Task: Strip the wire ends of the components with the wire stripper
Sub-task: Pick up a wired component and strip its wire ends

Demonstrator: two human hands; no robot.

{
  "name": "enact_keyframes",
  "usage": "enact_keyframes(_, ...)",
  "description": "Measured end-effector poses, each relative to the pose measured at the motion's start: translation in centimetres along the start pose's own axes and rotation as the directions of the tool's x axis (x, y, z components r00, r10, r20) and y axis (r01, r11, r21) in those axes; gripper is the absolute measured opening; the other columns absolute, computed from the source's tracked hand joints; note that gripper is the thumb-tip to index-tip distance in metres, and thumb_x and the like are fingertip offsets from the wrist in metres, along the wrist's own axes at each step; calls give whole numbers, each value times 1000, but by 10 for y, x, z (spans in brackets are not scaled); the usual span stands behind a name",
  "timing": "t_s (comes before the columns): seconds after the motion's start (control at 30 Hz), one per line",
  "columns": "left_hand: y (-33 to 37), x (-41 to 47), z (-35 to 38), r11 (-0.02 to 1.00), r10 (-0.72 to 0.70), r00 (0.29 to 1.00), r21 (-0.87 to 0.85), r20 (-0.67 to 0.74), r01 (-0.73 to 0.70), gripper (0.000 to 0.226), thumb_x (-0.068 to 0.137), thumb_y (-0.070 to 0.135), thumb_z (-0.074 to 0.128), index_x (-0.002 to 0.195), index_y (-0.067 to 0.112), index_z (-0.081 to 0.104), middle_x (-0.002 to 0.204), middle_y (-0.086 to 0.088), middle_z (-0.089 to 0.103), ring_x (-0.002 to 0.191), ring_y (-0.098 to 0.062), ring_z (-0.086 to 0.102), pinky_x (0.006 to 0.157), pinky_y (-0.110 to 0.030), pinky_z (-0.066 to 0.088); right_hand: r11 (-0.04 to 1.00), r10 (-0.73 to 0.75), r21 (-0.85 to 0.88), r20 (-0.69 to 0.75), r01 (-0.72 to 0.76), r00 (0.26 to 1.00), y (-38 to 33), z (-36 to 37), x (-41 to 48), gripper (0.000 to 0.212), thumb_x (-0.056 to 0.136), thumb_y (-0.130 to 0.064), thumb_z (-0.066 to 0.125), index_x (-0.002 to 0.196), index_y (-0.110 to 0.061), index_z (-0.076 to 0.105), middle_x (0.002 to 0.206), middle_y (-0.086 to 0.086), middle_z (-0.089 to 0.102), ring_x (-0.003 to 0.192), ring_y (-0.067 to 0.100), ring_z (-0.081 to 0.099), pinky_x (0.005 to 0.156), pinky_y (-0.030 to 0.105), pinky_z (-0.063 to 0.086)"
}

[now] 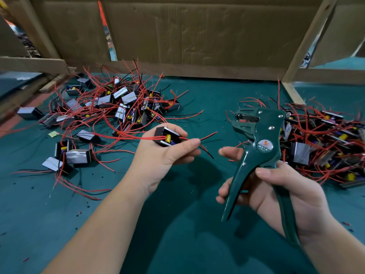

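My left hand [164,155] grips a small black component [166,136] with a yellow capacitor inside, its red and black wires [207,135] sticking out to the right past my fingertips. My right hand [276,186] grips the handles of a dark green wire stripper [260,143], held upright with its jaws pointing up and left. The jaws sit apart from the wire ends, a short gap to their right.
A pile of similar components with red wires [110,107] lies at the left on the green mat [187,224]. Another pile [320,141] lies at the right. Cardboard walls [197,36] and wooden slats close off the back. Small bits of stripped insulation dot the mat.
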State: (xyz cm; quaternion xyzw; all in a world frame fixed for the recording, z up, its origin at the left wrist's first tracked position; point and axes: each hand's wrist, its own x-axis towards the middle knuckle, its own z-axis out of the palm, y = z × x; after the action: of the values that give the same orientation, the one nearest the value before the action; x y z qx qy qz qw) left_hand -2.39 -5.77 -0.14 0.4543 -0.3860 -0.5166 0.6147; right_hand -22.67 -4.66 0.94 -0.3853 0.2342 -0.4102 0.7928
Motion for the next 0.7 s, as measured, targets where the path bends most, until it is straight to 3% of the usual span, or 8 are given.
enact_keyframes(0.23,-2,-4,5,991,91,995,94,30,-94,28,70,-8,75,74,13,58,69,-8,69,62,-19,66,58,-26,56,999,27,-33,56,-25,998,4,3,0,73,53,-22,85,117,4,61,96,37,54,71,45,62,69,59,50)
enact_keyframes(0.43,0,-8,11,979,117,992,159,55,-124,26,71,-8,75,73,11,57,69,-8,67,64,-18,61,63,-28,55,999,35,-4,19,-34,999,10,5,-1,83,48,-23,87,122,2,58,81,34,59,70,45,61,68,59,51)
enact_keyframes(0.5,-1,-8,11,978,122,991,163,53,-129,28,71,-8,76,73,12,57,70,-8,67,63,-19,61,63,-28,54,999,35,-2,32,-35,999,7,5,1,79,50,-22,86,120,3,60,87,34,60,71,45,62,68,58,51)
enact_keyframes(0.6,-2,-8,11,976,131,990,169,60,-140,30,65,-1,81,70,19,59,73,-12,69,64,-20,61,63,-27,51,993,34,-117,69,-26,997,7,6,2,55,54,-20,83,106,-3,71,93,19,70,72,36,68,69,46,55)
enact_keyframes(0.7,-3,-8,11,968,139,987,196,86,-153,29,69,-4,80,73,15,57,71,-4,71,65,-14,63,66,-24,51,999,16,-36,27,-15,1000,13,7,-1,73,52,-16,80,119,2,60,112,30,61,70,44,63,68,57,51)
